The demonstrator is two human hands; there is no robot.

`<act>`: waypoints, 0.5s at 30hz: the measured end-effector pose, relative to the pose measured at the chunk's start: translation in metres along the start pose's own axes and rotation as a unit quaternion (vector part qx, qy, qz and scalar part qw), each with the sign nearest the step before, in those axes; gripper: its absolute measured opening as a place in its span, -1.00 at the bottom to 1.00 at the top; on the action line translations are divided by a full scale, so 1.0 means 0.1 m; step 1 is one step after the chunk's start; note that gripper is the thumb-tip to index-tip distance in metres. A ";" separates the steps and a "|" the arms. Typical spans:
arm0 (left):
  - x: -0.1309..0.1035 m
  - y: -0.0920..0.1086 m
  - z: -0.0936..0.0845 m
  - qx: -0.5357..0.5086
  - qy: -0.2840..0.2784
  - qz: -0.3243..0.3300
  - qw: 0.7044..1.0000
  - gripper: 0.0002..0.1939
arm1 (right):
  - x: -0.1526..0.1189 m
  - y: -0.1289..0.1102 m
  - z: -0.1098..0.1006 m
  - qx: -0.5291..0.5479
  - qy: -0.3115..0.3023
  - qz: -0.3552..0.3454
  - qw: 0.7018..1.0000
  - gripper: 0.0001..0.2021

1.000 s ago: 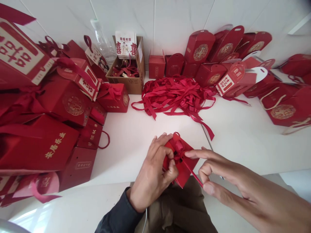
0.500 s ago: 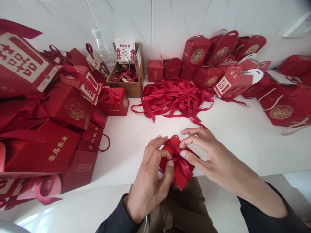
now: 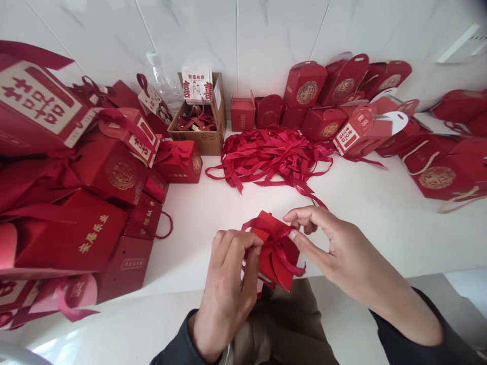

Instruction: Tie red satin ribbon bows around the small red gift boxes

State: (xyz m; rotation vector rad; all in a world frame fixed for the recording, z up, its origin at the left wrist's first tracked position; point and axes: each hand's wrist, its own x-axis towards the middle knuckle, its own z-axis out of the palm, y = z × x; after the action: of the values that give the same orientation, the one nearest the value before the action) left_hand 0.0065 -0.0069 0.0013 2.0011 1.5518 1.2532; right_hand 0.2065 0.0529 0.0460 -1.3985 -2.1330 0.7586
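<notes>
Head view: red box (image 3: 280,269) lies between the two hands (image 3: 227,276) (image 3: 337,243).

On my feed I note one small bright red box (image 3: 278,275) at the near edge of the worktop (image 3: 198,215), set askew, one corner pointing nearward. Darker, satiny red ribbon (image 3: 274,242) gathered across its top; strands spread left and right, one tail trailing over the near right side.
</notes>
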 end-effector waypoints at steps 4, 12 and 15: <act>0.03 -0.02 -0.03 0.016 -0.009 -0.013 1.000 -0.78 | 0.00 0.05 0.04 -0.031 0.021 -0.027 0.999 -0.80; -0.01 0.06 -0.04 0.047 -0.012 -0.054 0.997 -0.78 | 0.00 0.00 0.02 0.006 -0.004 -0.002 1.000 -0.91; -0.03 0.07 -0.01 0.050 -0.014 -0.063 0.997 -0.85 | 0.02 0.00 0.04 0.018 -0.016 0.006 1.000 -0.90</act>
State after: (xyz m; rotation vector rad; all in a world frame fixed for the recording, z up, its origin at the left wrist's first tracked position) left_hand 0.0100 -0.0126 0.0051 1.9376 1.7282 1.1154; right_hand 0.2031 0.0535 0.0435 -1.3895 -2.1267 0.8261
